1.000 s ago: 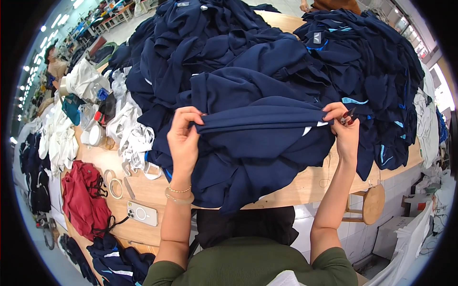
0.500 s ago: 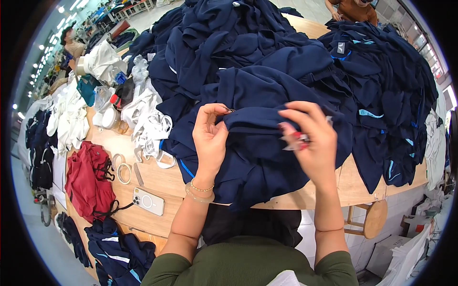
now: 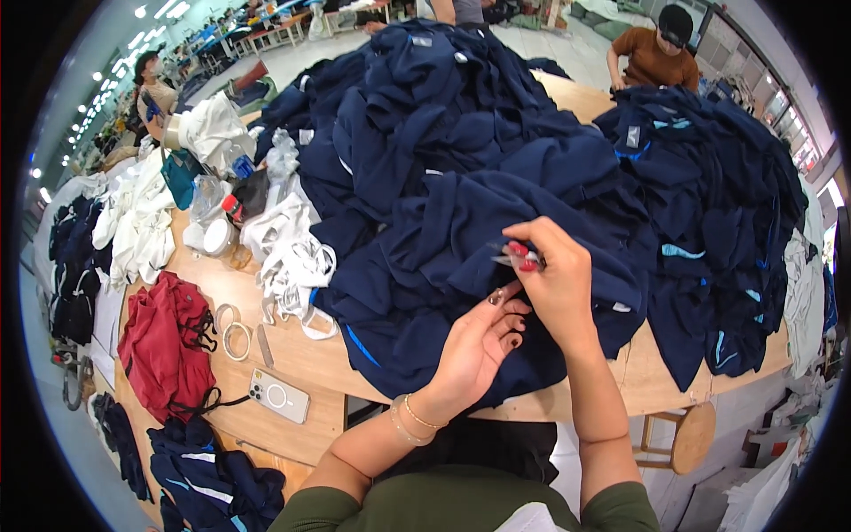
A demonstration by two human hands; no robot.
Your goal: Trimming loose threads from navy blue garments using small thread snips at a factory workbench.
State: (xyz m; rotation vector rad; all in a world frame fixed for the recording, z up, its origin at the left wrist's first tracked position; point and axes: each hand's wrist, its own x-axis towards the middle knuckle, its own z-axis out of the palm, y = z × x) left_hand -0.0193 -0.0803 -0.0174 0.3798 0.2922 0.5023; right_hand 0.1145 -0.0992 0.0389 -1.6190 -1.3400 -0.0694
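Observation:
My right hand is closed around a small pair of thread snips, whose pointed metal blades stick out to the left past red parts at my fingertips. Just below it, my left hand is turned palm up with loosely bent fingers; nothing shows in it. Its fingertips come close to the right hand, and I cannot tell whether they touch. Both hands hover over the near part of a large heap of navy blue garments. A small white tag lies on the cloth right of my right wrist.
A second navy pile with light blue trim lies at the right. Left on the wooden table are white straps, a red bag, a phone and a tape roll. A stool stands below right. A co-worker is across the table.
My left hand has let go of the navy cloth edge and turned palm up, moving right and down. My right hand has shifted slightly left and down with the snips. The view has tilted up.

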